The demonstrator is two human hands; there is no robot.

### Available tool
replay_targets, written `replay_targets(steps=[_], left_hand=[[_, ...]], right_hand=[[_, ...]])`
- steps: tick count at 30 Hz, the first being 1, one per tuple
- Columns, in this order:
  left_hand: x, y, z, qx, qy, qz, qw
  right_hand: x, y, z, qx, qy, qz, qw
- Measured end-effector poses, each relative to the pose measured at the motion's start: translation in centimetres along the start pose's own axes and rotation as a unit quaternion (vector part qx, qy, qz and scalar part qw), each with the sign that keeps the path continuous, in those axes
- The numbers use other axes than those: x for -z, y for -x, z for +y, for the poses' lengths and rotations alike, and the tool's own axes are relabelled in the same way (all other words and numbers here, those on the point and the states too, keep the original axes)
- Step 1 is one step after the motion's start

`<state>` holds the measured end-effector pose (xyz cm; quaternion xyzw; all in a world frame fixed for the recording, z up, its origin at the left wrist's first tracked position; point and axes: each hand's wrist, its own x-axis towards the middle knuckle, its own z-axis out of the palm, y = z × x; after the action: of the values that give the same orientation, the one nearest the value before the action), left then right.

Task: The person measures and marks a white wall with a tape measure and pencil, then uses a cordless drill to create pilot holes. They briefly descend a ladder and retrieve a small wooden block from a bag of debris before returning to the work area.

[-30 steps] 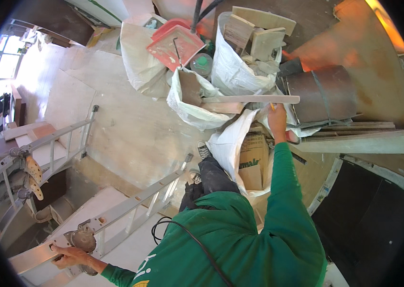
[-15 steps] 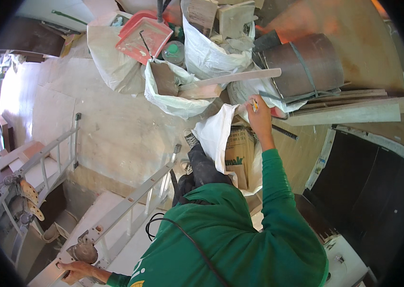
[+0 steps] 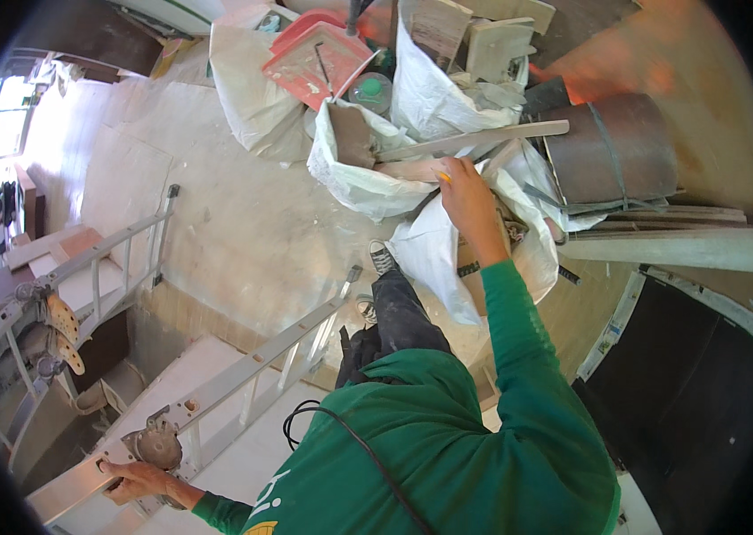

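Note:
My left hand (image 3: 140, 480) is closed round the side rail of an aluminium folding ladder (image 3: 256, 361), beside its round hinge (image 3: 155, 444). Stretched forward, my right hand (image 3: 468, 203) has its fingers curled round a small yellow pencil-like thing (image 3: 441, 176). Those fingers are at the end of a pale wood block (image 3: 408, 169), which lies in a white sack (image 3: 363, 192); whether they touch it I cannot tell. Below my right wrist stands another open white sack (image 3: 434, 263), its contents partly hidden by my arm.
Behind are a red dustpan (image 3: 319, 58), a green-capped bottle (image 3: 369, 92) and a rubble sack (image 3: 448, 116). A long wood strip (image 3: 492, 136) crosses the sacks. To the right lie a strapped brown roll (image 3: 617, 147), boards (image 3: 671, 250) and a dark panel (image 3: 671, 357).
My right hand has left the rim of the nearer sack and moved left to the wood block. That sack has slumped, hiding its cardboard. My left hand keeps its hold on the ladder.

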<state>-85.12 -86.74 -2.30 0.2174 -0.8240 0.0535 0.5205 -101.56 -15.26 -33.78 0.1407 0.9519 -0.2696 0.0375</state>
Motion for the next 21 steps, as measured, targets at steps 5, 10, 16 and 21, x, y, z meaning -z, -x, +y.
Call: replay_targets(steps=[5, 10, 16, 21], left_hand=[[-0.2, 1.0, 1.1, 0.038, 0.012, -0.011, 0.999], [-0.3, 1.1, 2.3, 0.079, -0.018, -0.013, 0.997], [0.0, 0.9, 2.7, 0.088, 0.004, -0.039, 0.995], [0.1, 0.8, 2.4, 0.098, 0.017, -0.045, 0.994]], right_hand=[[-6.9, -6.5, 7.0, -0.091, 0.137, -0.145, 0.976], [-7.6, -8.2, 9.0, -0.056, 0.152, -0.169, 0.972], [-8.3, -10.1, 10.0, -0.042, 0.096, -0.16, 0.981], [-6.2, -10.9, 8.0, -0.013, 0.066, -0.159, 0.985]])
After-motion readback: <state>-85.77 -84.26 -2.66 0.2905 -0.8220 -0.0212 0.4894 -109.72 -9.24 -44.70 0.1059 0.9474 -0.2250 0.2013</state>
